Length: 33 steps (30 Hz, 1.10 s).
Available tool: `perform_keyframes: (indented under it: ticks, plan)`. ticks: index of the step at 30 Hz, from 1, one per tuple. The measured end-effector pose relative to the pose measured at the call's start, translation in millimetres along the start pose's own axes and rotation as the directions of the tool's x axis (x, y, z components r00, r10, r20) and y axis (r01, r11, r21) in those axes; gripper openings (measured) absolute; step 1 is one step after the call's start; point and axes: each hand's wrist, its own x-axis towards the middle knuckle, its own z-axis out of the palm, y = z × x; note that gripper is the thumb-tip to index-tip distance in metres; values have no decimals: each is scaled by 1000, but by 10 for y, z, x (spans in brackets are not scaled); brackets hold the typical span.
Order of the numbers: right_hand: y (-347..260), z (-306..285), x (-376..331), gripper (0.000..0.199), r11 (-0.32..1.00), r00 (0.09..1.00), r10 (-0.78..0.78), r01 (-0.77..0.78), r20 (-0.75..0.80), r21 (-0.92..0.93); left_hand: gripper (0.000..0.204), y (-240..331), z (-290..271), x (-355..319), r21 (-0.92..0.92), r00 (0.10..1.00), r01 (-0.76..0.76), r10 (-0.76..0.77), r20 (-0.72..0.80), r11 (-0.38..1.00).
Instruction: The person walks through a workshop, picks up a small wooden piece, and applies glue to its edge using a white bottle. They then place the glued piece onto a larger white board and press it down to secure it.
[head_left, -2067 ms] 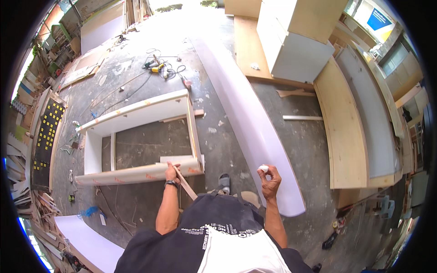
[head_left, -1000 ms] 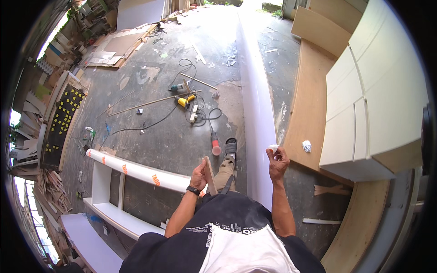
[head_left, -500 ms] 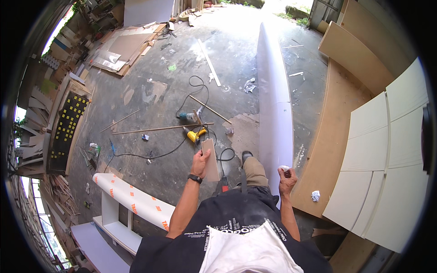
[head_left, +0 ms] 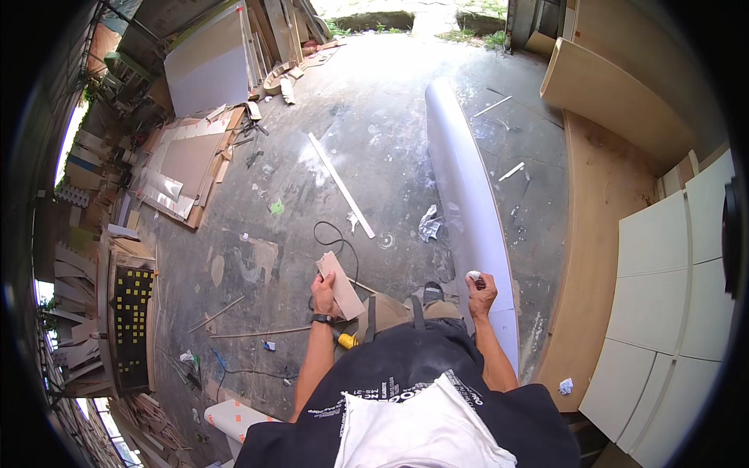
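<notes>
One board (head_left: 344, 287) filled our left hand (head_left: 322, 296) and a white wad (head_left: 473, 274) our right hand (head_left: 483, 295), so the loose, looped cord (head_left: 344, 234) near frame centre might have tripped us.

From my remote view, I observe a thin, flat, light-brown rectangular board (head_left: 346, 288), held aslant in the left hand (head_left: 322, 295), its far end toward the left. Well apart, I note a small white wad (head_left: 473, 275), material indistinct, pinched at the right hand's (head_left: 482, 293) fingertips.
</notes>
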Motion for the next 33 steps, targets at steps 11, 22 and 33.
perform_keyframes:
  ticks: [11, 22, 33]
  plan:
    - [227, 2450, 2068, 24, 962, 962, 237, -252, -132, -108, 20, 546, 912, 4233, 52, 966, 260, -259, -19, 964]
    - [2310, 5864, 3617, 25, 861, 847, 475, -504, -238, -75, 24, -1060, 1846, 7777, 515, 956, 227, -291, 46, 827]
    - [4741, 7094, 4442, 28, 880, 916, 347, -393, -203, -267, 26, -2547, 1474, 8126, 454, 892, 433, -441, -93, 779]
